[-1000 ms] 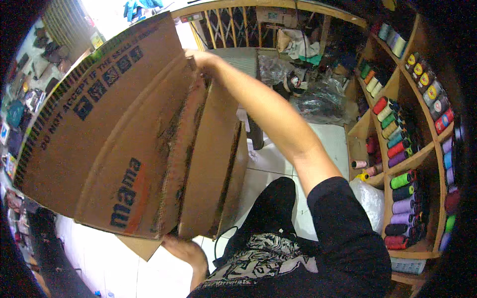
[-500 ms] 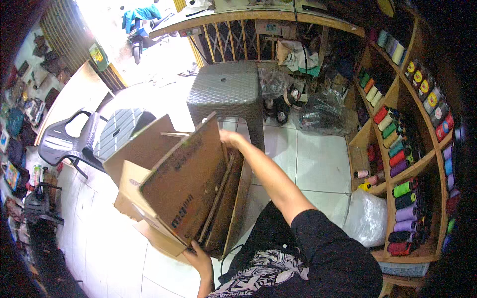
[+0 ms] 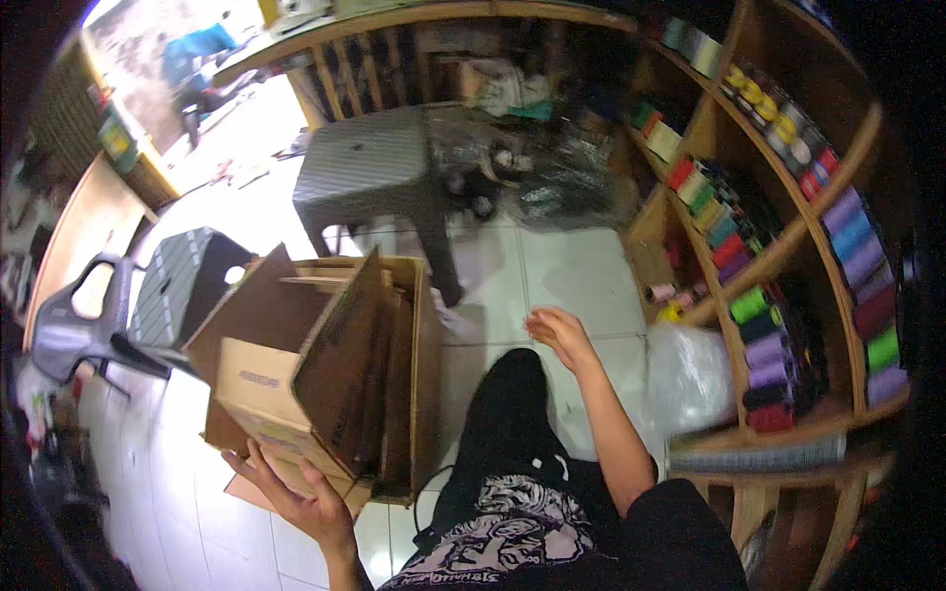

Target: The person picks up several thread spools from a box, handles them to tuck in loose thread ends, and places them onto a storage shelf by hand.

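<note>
A large brown cardboard box stands on the tiled floor to my left, with folded cardboard pieces upright inside it. One lighter carton leans out at its near left side. My left hand is at the near lower corner of that carton, fingers spread along its edge; whether the palm presses on it cannot be made out. Held out over the floor, my right hand is apart from the box, its fingers stretched and nothing in them.
Beyond the box stands a grey plastic table, with a grey stool and chair at left. Wooden shelves of coloured thread spools line the right side. A clear plastic bag sits below them. Black bags lie behind.
My right hand has left the far edge of the box and swung right, fingers now free. My left hand has shifted left along the cardboard and opened out. The view has turned rightward.
</note>
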